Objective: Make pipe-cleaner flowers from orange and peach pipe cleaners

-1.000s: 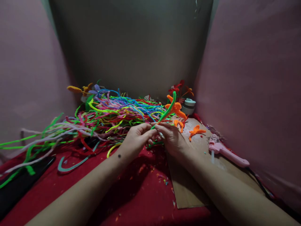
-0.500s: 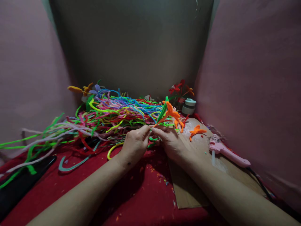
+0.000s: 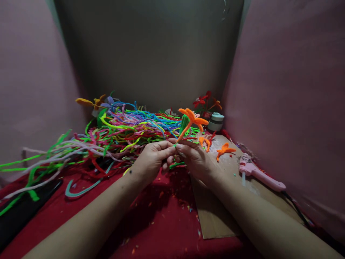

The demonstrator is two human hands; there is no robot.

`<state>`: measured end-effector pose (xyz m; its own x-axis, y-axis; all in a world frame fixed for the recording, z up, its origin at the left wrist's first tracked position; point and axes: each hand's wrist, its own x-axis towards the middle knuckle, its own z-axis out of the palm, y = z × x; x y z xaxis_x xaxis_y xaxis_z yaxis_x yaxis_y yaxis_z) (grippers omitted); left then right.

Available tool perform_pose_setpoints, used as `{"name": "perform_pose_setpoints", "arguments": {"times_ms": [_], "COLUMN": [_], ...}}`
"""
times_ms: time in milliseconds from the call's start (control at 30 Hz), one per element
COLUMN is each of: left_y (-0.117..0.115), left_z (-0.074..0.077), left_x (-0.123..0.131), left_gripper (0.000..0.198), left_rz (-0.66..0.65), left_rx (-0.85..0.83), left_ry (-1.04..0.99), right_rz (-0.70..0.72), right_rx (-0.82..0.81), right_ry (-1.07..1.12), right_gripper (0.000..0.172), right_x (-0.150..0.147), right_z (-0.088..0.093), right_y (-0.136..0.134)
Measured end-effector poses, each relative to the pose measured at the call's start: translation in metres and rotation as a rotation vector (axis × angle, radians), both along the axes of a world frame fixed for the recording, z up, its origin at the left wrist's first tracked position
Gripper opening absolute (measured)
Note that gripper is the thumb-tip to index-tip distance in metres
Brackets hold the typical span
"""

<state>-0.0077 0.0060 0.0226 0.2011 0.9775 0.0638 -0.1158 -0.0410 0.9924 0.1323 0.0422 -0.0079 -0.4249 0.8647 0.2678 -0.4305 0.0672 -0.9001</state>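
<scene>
An orange pipe-cleaner flower (image 3: 192, 118) stands tilted up between my two hands, its orange stem running down to my fingertips. Behind the stem rises a green pipe-cleaner leaf (image 3: 184, 124). My left hand (image 3: 157, 155) pinches the lower end of the stem from the left, thumb against fingers. From the other side my right hand (image 3: 192, 154) pinches the same spot, where a bit of green shows. The exact grip of the fingertips is partly hidden. Just beyond my right hand lies a loose orange pipe-cleaner piece (image 3: 205, 144).
A heap of many-coloured pipe cleaners (image 3: 140, 126) spreads behind and left. Another orange flower (image 3: 225, 149) and a pink glue gun (image 3: 258, 173) lie on the cardboard (image 3: 215, 216) at right. A lidded jar (image 3: 216, 121) stands at the back. Red cloth (image 3: 161, 230) covers the table.
The orange flower has turned in my fingers, so its petals spread more openly and sit slightly further left. My left hand's fingers have shifted and show more below the stem.
</scene>
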Motion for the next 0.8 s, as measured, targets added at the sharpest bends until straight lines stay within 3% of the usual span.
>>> {"name": "perform_pose_setpoints", "arguments": {"times_ms": [167, 267, 467, 633, 733, 800], "left_y": [0.002, 0.002, -0.002, 0.001, 0.004, 0.004], "left_z": [-0.001, 0.000, 0.006, -0.012, -0.022, -0.022], "left_x": [-0.006, -0.007, 0.001, 0.000, -0.005, -0.006], "left_gripper": [0.013, 0.014, 0.020, 0.017, 0.022, 0.022], "left_rz": [-0.254, -0.279, -0.030, 0.364, 0.392, 0.364], "left_rx": [-0.171, -0.165, 0.155, 0.679, 0.861, 0.867], "left_ry": [-0.267, -0.258, 0.222, 0.879, 1.109, 1.076], "right_rz": [0.122, 0.126, -0.006, -0.118, -0.126, -0.126], "right_rx": [-0.050, -0.012, 0.017, -0.027, -0.030, -0.034], "right_ry": [0.065, 0.086, 0.072, 0.035, -0.006, -0.029], "right_gripper": [0.026, 0.022, 0.015, 0.018, 0.023, 0.025], "right_x": [0.002, 0.002, -0.003, -0.003, -0.003, -0.003], "right_z": [0.007, 0.007, -0.001, -0.007, -0.008, -0.007], "right_y": [-0.004, -0.004, 0.001, 0.002, 0.000, -0.001]}}
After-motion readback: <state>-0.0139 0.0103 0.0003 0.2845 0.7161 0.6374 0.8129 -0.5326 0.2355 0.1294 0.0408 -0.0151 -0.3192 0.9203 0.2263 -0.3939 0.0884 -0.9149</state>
